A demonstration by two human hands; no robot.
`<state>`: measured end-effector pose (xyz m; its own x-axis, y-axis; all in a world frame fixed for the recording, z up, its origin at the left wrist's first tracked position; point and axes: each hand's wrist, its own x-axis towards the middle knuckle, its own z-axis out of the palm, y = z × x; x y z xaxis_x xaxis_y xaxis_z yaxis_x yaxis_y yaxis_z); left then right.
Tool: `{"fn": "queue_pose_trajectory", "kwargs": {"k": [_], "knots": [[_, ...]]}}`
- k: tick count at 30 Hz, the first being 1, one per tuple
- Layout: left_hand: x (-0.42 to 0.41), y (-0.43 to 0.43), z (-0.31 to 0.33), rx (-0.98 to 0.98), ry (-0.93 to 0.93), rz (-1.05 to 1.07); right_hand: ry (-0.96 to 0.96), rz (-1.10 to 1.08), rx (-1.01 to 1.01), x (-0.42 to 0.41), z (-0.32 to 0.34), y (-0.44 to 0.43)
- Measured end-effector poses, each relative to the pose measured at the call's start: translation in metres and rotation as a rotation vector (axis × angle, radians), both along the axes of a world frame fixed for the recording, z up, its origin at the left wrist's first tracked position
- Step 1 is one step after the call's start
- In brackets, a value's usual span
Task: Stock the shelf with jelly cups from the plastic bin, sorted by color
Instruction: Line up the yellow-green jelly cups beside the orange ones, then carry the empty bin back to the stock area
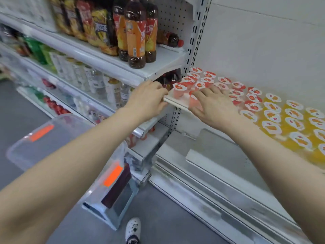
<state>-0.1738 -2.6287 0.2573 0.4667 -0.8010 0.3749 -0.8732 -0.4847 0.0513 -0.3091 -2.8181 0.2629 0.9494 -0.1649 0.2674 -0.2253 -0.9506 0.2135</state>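
Red jelly cups (207,80) stand in rows on the left part of the white shelf (177,103), and orange jelly cups (292,120) fill the part to the right. My left hand (149,99) rests at the shelf's left front corner, fingers curled against the edge beside a red cup (179,90). My right hand (212,103) lies spread over the front red cups, and a pink cup (194,103) shows under its fingers. The clear plastic bin (58,136) with orange labels sits low at my left and looks empty.
A neighbouring shelf unit to the left carries tea bottles (135,32), snack bags and water bottles. A perforated upright post (193,50) separates the two units. A metal step stool (119,199) stands on the grey floor by my white shoe (132,229).
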Motion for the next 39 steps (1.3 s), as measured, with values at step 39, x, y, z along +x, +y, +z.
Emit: {"fn": "queue_pose_trajectory", "kwargs": {"k": [39], "knots": [[-0.01,0.4,-0.234,-0.859,1.153,1.276,0.541,0.337,0.748,0.271,-0.21,0.309]]}}
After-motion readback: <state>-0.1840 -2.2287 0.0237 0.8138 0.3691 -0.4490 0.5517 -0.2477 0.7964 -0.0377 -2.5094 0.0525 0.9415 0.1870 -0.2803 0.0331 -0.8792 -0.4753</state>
